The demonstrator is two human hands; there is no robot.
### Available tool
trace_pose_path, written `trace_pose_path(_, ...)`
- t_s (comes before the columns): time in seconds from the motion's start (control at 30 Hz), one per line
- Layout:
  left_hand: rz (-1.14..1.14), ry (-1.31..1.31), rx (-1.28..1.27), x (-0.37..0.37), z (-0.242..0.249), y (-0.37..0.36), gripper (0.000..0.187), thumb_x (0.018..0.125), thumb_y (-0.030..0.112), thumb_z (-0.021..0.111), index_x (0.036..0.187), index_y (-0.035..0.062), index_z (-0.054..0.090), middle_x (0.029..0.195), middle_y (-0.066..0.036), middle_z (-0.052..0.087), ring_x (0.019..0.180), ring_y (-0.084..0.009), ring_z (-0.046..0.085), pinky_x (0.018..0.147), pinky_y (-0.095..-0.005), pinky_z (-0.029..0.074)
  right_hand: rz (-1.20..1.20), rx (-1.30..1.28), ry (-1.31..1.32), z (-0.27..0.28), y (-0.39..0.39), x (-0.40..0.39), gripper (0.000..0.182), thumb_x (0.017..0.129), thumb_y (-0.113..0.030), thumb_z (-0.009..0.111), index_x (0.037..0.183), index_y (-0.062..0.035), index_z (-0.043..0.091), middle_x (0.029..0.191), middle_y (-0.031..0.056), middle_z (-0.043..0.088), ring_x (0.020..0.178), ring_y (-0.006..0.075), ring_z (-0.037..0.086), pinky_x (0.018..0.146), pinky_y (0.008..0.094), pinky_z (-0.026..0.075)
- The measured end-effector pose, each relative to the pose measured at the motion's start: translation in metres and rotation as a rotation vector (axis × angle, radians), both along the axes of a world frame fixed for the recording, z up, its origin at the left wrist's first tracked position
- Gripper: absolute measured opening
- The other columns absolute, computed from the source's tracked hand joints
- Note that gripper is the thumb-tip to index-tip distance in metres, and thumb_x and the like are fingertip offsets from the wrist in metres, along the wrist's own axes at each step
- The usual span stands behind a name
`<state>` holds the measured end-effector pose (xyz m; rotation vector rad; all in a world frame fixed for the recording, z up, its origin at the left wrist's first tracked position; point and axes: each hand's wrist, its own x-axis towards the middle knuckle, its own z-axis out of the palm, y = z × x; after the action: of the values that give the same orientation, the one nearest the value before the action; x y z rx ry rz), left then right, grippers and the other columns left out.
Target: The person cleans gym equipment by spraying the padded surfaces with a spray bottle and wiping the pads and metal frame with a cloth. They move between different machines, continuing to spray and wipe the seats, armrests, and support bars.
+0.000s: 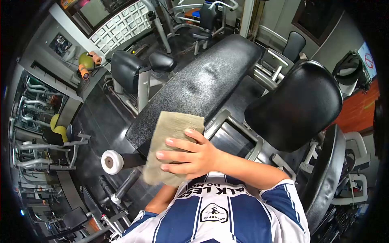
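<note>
A folded tan cloth (178, 123) is in front of my chest, over the near end of a long black padded bench (198, 79). My right hand (190, 160) lies across the top of the cloth, its fingers slightly apart and curved against it; the thumb does not show. My left forearm (163, 197) runs up under the cloth. The left hand itself is hidden behind it, so its fingers cannot be seen. The lower left corner of the cloth is a little blurred.
A white-capped roller (112, 162) sticks out left of the bench's near end. Black padded seats stand close on the right (298, 105) and beyond the bench on the left (127, 71). Metal frames (233, 125) run beside the bench. More gym machines (48, 154) line the left side.
</note>
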<state>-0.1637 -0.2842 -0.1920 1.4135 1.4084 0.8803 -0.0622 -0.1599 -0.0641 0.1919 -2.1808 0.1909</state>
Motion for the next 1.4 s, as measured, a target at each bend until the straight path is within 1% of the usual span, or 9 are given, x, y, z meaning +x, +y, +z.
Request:
trace_pose_path(0.13, 0.272, 0.099, -0.123, 0.003, 0.011, -0.017, 0.045, 0.088, 0.031, 0.070, 0.121, 0.0043, 0.057, 0.094, -0.012, 0.068, 0.084, -0.0223, 0.065, 0.077, -0.0327, 0.051, -0.055, 0.250, 0.165, -0.075, 0.055, 0.020, 0.033, 0.082, -0.037, 0.064, 0.115, -0.0358, 0.062, 0.141, -0.0123, 0.052, 0.137, 0.0170, 0.042, 0.122, 0.0573, 0.012)
trace_pose_path(0.23, 0.165, 0.038, 0.026, 0.002, 0.042, -0.010, 0.041, 0.085, 0.030, 0.073, 0.115, 0.0045, 0.060, 0.084, -0.010, 0.066, 0.073, -0.0189, 0.064, 0.069, -0.0310, 0.050, -0.252, 0.099, 0.152, -0.111, 0.099, 0.032, 0.025, 0.067, -0.034, 0.072, 0.089, -0.0372, 0.061, 0.119, -0.0042, 0.046, 0.126, 0.0280, 0.039, 0.117, 0.0629, 0.023)
trace_pose_path(0.47, 0.179, -0.163, 0.129, 0.020, 0.059, 0.017, 0.031, 0.084, 0.022, 0.072, 0.106, 0.0034, 0.061, 0.074, 0.000, 0.057, 0.065, -0.0082, 0.053, 0.061, -0.0263, 0.044, -0.406, -0.200, 0.046, -0.092, 0.083, 0.056, 0.047, 0.062, -0.019, 0.077, 0.107, -0.0224, 0.061, 0.128, 0.0042, 0.048, 0.128, 0.0317, 0.045, 0.110, 0.0624, 0.035)
trace_pose_path(0.57, 0.131, -0.227, 0.123, 0.027, 0.062, 0.037, 0.032, 0.084, 0.020, 0.072, 0.108, 0.0023, 0.059, 0.077, 0.000, 0.057, 0.063, -0.0082, 0.052, 0.059, -0.0264, 0.043, -0.199, -1.249, 0.104, -0.117, 0.082, 0.067, 0.032, 0.085, -0.007, 0.063, 0.116, -0.0048, 0.057, 0.110, 0.0184, 0.061, 0.111, 0.0361, 0.060, 0.105, 0.0445, 0.042)
trace_pose_path(0.63, 0.088, -0.229, 0.158, 0.031, 0.055, 0.052, 0.035, 0.084, 0.018, 0.071, 0.111, 0.0011, 0.057, 0.082, -0.003, 0.058, 0.068, -0.0091, 0.054, 0.062, -0.0263, 0.045, -0.492, -1.266, -0.061, -0.092, 0.083, 0.090, 0.032, 0.101, -0.016, 0.048, 0.128, -0.0006, 0.055, 0.103, 0.0192, 0.069, 0.101, 0.0294, 0.066, 0.089, 0.0342, 0.049)
trace_pose_path(0.73, 0.210, -0.361, 0.133, 0.047, 0.056, 0.074, 0.044, 0.087, 0.021, 0.066, 0.121, -0.0024, 0.052, 0.102, -0.007, 0.056, 0.083, -0.0161, 0.058, 0.078, -0.0300, 0.049, -0.317, -1.424, -0.035, -0.055, 0.070, 0.124, 0.037, 0.103, -0.023, 0.049, 0.132, -0.0004, 0.053, 0.111, 0.0161, 0.069, 0.102, 0.0145, 0.061, 0.092, 0.0333, 0.048)
trace_pose_path(0.9, 0.034, -0.421, 0.210, 0.069, 0.061, 0.119, 0.055, 0.088, 0.016, 0.064, 0.136, -0.0036, 0.045, 0.113, -0.008, 0.050, 0.090, -0.0153, 0.057, 0.077, -0.0315, 0.052, -0.330, -1.402, 0.070, 0.000, 0.061, 0.166, 0.037, 0.104, -0.024, 0.046, 0.132, 0.0000, 0.053, 0.115, 0.0135, 0.069, 0.103, 0.0153, 0.061, 0.092, 0.0348, 0.048)
trace_pose_path(1.2, -0.436, -0.597, 0.129, 0.127, 0.098, 0.168, 0.040, 0.082, 0.027, 0.067, 0.111, 0.0023, 0.055, 0.125, -0.018, 0.059, 0.090, -0.0177, 0.059, 0.084, -0.0346, 0.048, -0.651, -1.297, 0.427, 0.008, 0.028, 0.235, 0.031, 0.103, -0.021, 0.047, 0.125, -0.0006, 0.055, 0.103, 0.0103, 0.069, 0.096, 0.0130, 0.060, 0.087, 0.0332, 0.048)
trace_pose_path(1.4, -0.804, -0.470, 0.107, 0.183, 0.105, 0.178, 0.045, 0.085, 0.010, 0.073, 0.126, 0.0008, 0.058, 0.103, -0.005, 0.064, 0.090, -0.0124, 0.058, 0.079, -0.0272, 0.050, -0.730, -1.321, 0.448, 0.007, -0.011, 0.274, 0.023, 0.099, -0.013, 0.054, 0.116, 0.0008, 0.060, 0.102, 0.0093, 0.066, 0.096, 0.0126, 0.058, 0.089, 0.0318, 0.047)
